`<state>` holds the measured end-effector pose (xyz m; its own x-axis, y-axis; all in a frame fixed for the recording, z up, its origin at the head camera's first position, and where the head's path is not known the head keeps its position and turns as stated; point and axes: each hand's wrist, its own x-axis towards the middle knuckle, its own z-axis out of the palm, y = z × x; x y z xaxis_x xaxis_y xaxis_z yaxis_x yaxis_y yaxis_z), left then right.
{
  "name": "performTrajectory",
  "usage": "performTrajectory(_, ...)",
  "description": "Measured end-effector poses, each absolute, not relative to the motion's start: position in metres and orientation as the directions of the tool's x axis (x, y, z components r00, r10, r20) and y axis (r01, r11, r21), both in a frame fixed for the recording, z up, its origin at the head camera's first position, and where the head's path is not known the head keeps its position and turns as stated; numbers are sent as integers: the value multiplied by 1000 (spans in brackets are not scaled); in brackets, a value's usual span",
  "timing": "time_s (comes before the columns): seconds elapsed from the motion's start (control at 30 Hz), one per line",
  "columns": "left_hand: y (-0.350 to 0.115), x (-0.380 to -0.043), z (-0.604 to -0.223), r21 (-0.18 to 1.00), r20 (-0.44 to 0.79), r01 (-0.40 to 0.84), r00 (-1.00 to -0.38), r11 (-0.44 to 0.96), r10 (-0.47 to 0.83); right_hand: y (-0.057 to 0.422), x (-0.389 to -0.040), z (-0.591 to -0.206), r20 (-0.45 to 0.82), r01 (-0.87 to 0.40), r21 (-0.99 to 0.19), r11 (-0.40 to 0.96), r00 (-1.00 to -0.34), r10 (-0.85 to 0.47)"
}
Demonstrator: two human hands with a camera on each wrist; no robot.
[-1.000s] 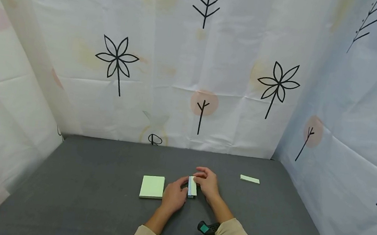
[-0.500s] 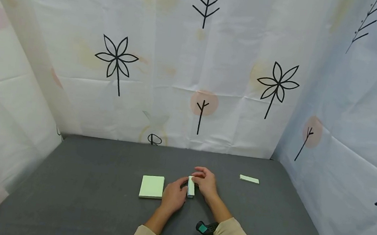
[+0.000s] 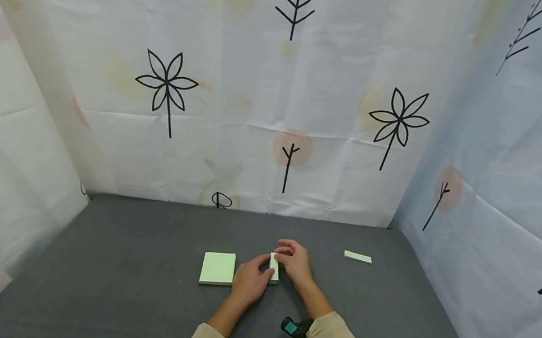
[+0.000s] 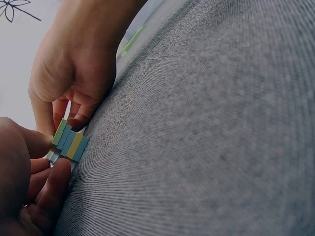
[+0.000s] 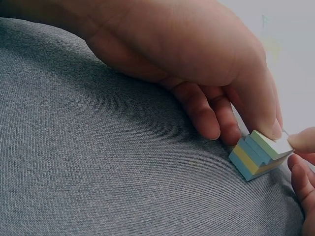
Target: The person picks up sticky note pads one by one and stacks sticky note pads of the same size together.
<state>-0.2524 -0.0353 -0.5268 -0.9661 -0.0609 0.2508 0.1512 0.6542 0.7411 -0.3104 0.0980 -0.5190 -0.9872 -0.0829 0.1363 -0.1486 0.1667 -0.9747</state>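
Observation:
A small stack of narrow sticky note pads [image 3: 275, 274] stands on the grey table between both hands. Blue and yellow layers [image 5: 246, 161] make up its lower part, and a pale green pad [image 5: 269, 144] lies on top, slightly offset from the layers below. The left hand [image 3: 248, 283] holds the stack from its left, with the thumb at the green pad's edge. From the far right side, the right hand [image 3: 296, 264] pinches the green pad, its thumb pressing on top. In the left wrist view, fingers partly cover the stepped stack [image 4: 72, 144].
A square pale green sticky note pad [image 3: 218, 269] lies just left of the left hand. Another narrow pale green strip pad [image 3: 358, 257] lies at the back right. Patterned white cloth [image 3: 231, 158] walls the grey table [image 3: 134, 287] at the back and sides.
The top green pad has shifted left over the stack, covering the blue strip that showed along its left side. The left thumb has moved onto the pad's edge.

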Motion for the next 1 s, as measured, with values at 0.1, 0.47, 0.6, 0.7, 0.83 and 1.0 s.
performTrajectory(0.1,-35,-252,-526,743,252,155,-966,651,-58,99,-311,-520,147,-160,-973,167,-985,-89)
performTrajectory(0.47,-36,-253,-527,747,265,175,-963,641,-46,100,-311,-516,86,-104,-977,187,-991,-102)
performTrajectory(0.6,-37,-252,-528,744,263,174,-964,645,-44,103,-312,-514,59,-80,-983,165,-989,-132)
performTrajectory(0.7,-37,-253,-529,739,260,165,-964,653,-49,106,-313,-514,50,-71,-987,142,-988,-146)
performTrajectory(0.83,-37,-253,-529,739,265,169,-963,652,-51,107,-312,-514,72,-94,-984,150,-987,-146)
performTrajectory(1.0,-37,-253,-529,744,263,168,-963,647,-52,106,-310,-513,84,-104,-982,158,-988,-130)
